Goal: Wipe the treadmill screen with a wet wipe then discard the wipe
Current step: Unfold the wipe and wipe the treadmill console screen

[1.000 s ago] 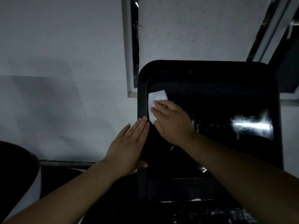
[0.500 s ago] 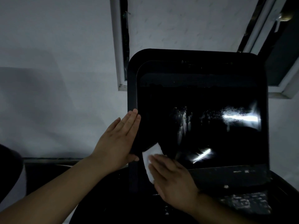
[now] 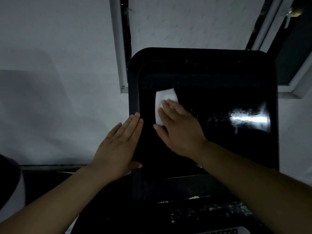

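Pressing wet wipe (image 3: 163,105) flat-fingered near treadmill screen (image 3: 211,119) upper-left, right hand (image 3: 179,130); unwiped glass lies rightward (left hand (image 3: 118,146) flat, bracing frame).

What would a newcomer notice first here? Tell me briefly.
The white wipe stands out on the upper left of the dark screen, pressed flat under the right hand. A bright glare streak crosses the screen's right side. The left hand rests flat on its left edge.

A dim white wall (image 3: 50,65) fills the room's left side. Right of it stands a white window frame (image 3: 118,48).
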`<state>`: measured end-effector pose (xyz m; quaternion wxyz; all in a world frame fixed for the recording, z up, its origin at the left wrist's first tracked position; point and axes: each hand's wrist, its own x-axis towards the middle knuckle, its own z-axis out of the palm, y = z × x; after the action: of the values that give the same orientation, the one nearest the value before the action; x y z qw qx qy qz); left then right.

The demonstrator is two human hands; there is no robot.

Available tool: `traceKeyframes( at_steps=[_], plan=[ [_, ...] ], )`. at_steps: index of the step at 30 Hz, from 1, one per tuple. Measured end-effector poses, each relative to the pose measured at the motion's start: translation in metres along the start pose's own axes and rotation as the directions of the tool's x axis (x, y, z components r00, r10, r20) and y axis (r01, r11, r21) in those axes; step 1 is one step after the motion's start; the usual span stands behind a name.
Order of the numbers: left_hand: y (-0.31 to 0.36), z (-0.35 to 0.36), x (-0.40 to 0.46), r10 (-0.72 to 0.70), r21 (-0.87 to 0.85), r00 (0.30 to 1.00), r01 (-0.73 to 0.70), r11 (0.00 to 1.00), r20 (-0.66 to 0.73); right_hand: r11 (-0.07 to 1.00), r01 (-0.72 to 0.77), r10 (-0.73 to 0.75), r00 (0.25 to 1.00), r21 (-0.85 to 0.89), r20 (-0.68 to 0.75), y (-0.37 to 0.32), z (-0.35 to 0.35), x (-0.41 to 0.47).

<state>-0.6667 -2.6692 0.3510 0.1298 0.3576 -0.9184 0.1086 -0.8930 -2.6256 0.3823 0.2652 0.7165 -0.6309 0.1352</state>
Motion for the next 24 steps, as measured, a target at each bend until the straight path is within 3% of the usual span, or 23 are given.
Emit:
traceKeyframes(
  at_steps=[8, 12, 19, 24],
  plan=[
    [0.008, -0.003, 0.001, 0.019, 0.048, 1.0, -0.018, 0.999, -0.019, 0.992, 0.125, -0.121, 0.979, 0.012, -0.163, -0.041, 0.049, -0.124],
    [0.023, -0.009, 0.007, 0.076, 0.086, 0.995, -0.07, 0.994, -0.064, 0.991, 0.132, -0.131, 0.973, -0.007, -0.189, -0.039, 0.058, -0.143],
    [0.041, -0.007, 0.024, 0.081, 0.098, 0.995, -0.074, 0.992, -0.065, 0.991, 0.059, -0.078, 0.984, -0.122, -0.16, 0.003, 0.033, -0.057],
    [0.04, -0.005, 0.028, 0.059, 0.123, 0.997, -0.053, 0.991, -0.045, 0.996, -0.032, 0.014, 0.979, -0.088, -0.201, 0.033, 0.015, 0.014]
  ],
)
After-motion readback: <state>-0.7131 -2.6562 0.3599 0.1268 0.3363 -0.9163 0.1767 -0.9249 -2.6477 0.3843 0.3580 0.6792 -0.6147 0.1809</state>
